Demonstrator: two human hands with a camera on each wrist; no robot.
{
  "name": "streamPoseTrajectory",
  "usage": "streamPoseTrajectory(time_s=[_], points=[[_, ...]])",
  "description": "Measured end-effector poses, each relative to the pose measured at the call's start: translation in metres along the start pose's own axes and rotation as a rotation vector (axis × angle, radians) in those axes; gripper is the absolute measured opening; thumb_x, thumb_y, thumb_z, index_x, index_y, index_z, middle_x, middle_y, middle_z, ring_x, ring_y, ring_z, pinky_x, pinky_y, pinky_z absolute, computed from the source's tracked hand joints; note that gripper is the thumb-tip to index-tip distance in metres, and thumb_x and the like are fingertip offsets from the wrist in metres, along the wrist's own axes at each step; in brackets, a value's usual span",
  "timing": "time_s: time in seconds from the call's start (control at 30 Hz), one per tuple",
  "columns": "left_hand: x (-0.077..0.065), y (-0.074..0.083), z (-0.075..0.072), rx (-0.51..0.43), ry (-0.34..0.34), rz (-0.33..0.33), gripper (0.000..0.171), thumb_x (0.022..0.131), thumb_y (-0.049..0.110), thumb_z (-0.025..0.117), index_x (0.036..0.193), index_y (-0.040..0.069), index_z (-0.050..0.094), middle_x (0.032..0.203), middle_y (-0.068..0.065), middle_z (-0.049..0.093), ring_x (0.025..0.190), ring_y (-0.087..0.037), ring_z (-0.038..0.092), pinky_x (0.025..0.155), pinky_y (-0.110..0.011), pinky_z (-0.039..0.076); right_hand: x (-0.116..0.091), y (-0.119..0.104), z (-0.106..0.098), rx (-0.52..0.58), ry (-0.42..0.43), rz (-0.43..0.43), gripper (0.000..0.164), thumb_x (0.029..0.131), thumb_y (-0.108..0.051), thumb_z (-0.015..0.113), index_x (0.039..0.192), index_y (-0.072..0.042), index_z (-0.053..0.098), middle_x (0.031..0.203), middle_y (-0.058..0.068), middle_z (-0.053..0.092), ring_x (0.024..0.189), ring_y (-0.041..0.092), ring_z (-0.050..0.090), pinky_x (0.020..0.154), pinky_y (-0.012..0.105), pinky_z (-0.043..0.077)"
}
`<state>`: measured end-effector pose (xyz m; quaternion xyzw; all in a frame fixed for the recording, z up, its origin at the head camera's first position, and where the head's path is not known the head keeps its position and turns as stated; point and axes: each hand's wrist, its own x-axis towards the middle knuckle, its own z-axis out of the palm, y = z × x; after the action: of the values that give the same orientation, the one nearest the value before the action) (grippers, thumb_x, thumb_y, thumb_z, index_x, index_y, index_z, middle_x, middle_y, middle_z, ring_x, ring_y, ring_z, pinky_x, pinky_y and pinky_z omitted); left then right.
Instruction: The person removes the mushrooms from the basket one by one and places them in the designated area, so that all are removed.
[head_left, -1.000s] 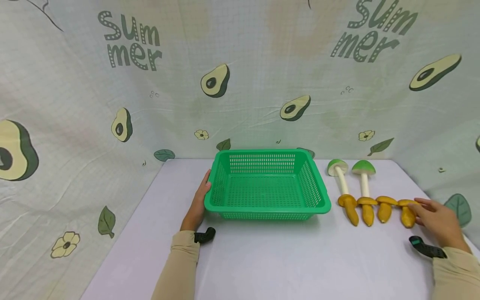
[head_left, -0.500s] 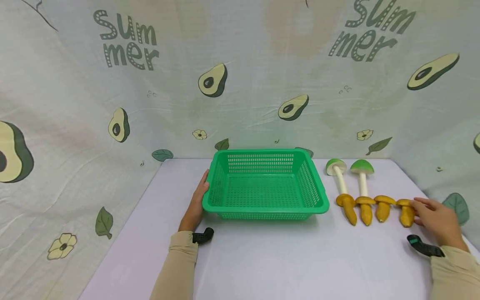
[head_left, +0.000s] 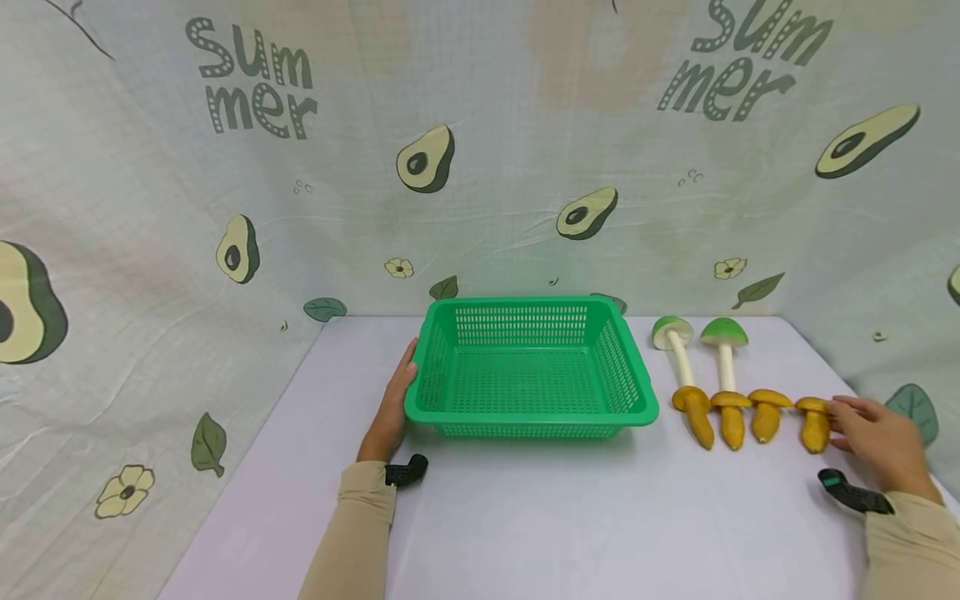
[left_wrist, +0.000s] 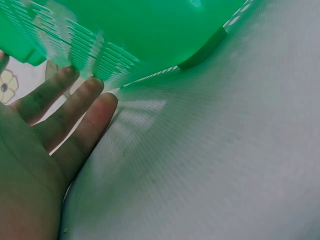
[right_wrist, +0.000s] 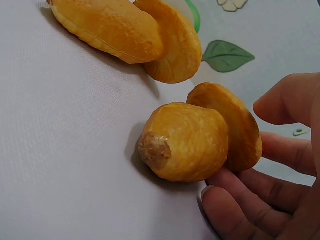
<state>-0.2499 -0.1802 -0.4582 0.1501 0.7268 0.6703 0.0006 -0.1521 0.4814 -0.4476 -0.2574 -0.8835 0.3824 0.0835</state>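
Note:
A green plastic basket (head_left: 525, 420) stands mid-table. Against its left side rests my left hand (head_left: 387, 417); the left wrist view shows straight fingers (left_wrist: 82, 112) touching the slotted wall. At the far right end of a row lies a yellow-brown mushroom (head_left: 815, 427), its cap toward the back. Beside this mushroom is my right hand (head_left: 881, 442). In the right wrist view the thumb (right_wrist: 285, 100) stands slightly off the cap, and the lower fingers lie close by the mushroom without closing round it; contact is hard to tell.
Left of that mushroom lie several more yellow-brown mushrooms (head_left: 766, 421). Behind them are two green-capped mushrooms (head_left: 724, 333) with long white stems. A patterned cloth (head_left: 495, 150) hangs behind and beside the white table (head_left: 600, 517).
My right hand has drawn slightly back to the right, its thumb coming off the end mushroom's cap. The left hand and basket stay together; the head view shifts a little.

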Motion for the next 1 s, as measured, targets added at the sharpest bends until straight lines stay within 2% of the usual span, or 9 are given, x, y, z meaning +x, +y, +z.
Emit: streamPoseTrajectory(time_s=[0.1, 0.2, 0.33, 0.43, 0.53, 0.63, 0.77, 0.83, 1.0], points=[[-0.002, 0.006, 0.000, -0.012, -0.011, -0.013, 0.054, 0.110, 0.043, 0.025, 0.162, 0.034, 0.013, 0.164, 0.017, 0.011, 0.149, -0.007, 0.004, 0.120, -0.048, 0.001, 0.000, -0.001, 0.000, -0.002, -0.004, -0.005, 0.068, 0.107, -0.038, 0.038, 0.147, 0.017, 0.032, 0.134, 0.042, 0.043, 0.091, 0.038, 0.057, 0.049, 0.017, 0.047], [-0.006, 0.018, 0.000, -0.022, -0.025, -0.014, 0.055, 0.110, 0.038, 0.025, 0.163, 0.028, 0.011, 0.165, 0.013, 0.011, 0.150, -0.009, 0.004, 0.120, -0.048, 0.002, 0.001, -0.002, 0.000, -0.001, -0.004, -0.004, 0.069, 0.107, -0.040, 0.040, 0.147, 0.016, 0.032, 0.134, 0.041, 0.043, 0.092, 0.039, 0.057, 0.048, 0.017, 0.047], [-0.011, 0.032, 0.001, -0.018, -0.036, -0.009, 0.057, 0.110, 0.034, 0.026, 0.163, 0.021, 0.010, 0.166, 0.008, 0.011, 0.151, -0.014, 0.005, 0.120, -0.052, 0.003, 0.000, -0.004, 0.003, -0.001, -0.001, -0.002, 0.067, 0.107, -0.038, 0.040, 0.146, 0.017, 0.033, 0.133, 0.041, 0.044, 0.094, 0.041, 0.057, 0.048, 0.017, 0.047], [-0.012, 0.035, 0.001, -0.017, -0.034, -0.011, 0.056, 0.110, 0.034, 0.026, 0.163, 0.021, 0.011, 0.166, 0.008, 0.011, 0.151, -0.014, 0.005, 0.120, -0.053, 0.003, -0.001, -0.005, 0.004, 0.001, 0.003, -0.003, 0.066, 0.108, -0.036, 0.040, 0.146, 0.017, 0.033, 0.133, 0.041, 0.044, 0.096, 0.042, 0.057, 0.048, 0.017, 0.046], [-0.013, 0.035, 0.000, -0.017, -0.030, -0.018, 0.055, 0.110, 0.034, 0.026, 0.163, 0.026, 0.012, 0.166, 0.010, 0.011, 0.150, -0.011, 0.005, 0.120, -0.050, 0.003, -0.001, -0.006, 0.005, 0.006, 0.005, -0.004, 0.065, 0.108, -0.036, 0.040, 0.146, 0.016, 0.033, 0.134, 0.041, 0.044, 0.094, 0.040, 0.057, 0.048, 0.017, 0.046], [-0.014, 0.035, 0.000, -0.011, -0.028, -0.025, 0.054, 0.110, 0.035, 0.026, 0.162, 0.029, 0.013, 0.165, 0.011, 0.011, 0.150, -0.010, 0.005, 0.120, -0.049, 0.003, -0.001, -0.007, 0.006, 0.020, 0.002, -0.003, 0.065, 0.108, -0.036, 0.040, 0.147, 0.016, 0.034, 0.136, 0.040, 0.044, 0.088, 0.030, 0.058, 0.049, 0.016, 0.047], [-0.013, 0.035, 0.000, -0.011, -0.031, -0.021, 0.055, 0.110, 0.035, 0.026, 0.163, 0.026, 0.011, 0.166, 0.010, 0.010, 0.150, -0.011, 0.004, 0.120, -0.050, 0.003, -0.001, -0.008, 0.007, 0.033, -0.006, 0.000, 0.066, 0.107, -0.037, 0.040, 0.147, 0.015, 0.034, 0.137, 0.040, 0.044, 0.083, 0.019, 0.055, 0.050, 0.016, 0.048], [-0.013, 0.035, 0.001, -0.011, -0.032, -0.016, 0.056, 0.110, 0.034, 0.026, 0.163, 0.024, 0.011, 0.166, 0.009, 0.010, 0.151, -0.012, 0.004, 0.120, -0.051, 0.003, -0.001, -0.009, 0.006, 0.030, -0.008, 0.001, 0.066, 0.108, -0.037, 0.039, 0.147, 0.016, 0.033, 0.137, 0.040, 0.043, 0.084, 0.021, 0.055, 0.050, 0.016, 0.047], [-0.013, 0.036, 0.001, -0.004, -0.029, -0.019, 0.056, 0.111, 0.036, 0.025, 0.163, 0.023, 0.011, 0.166, 0.011, 0.011, 0.151, -0.011, 0.004, 0.120, -0.049, 0.003, 0.000, -0.008, 0.005, 0.022, -0.020, 0.011, 0.069, 0.107, -0.039, 0.037, 0.146, 0.017, 0.032, 0.136, 0.041, 0.042, 0.095, 0.038, 0.056, 0.049, 0.016, 0.045]])
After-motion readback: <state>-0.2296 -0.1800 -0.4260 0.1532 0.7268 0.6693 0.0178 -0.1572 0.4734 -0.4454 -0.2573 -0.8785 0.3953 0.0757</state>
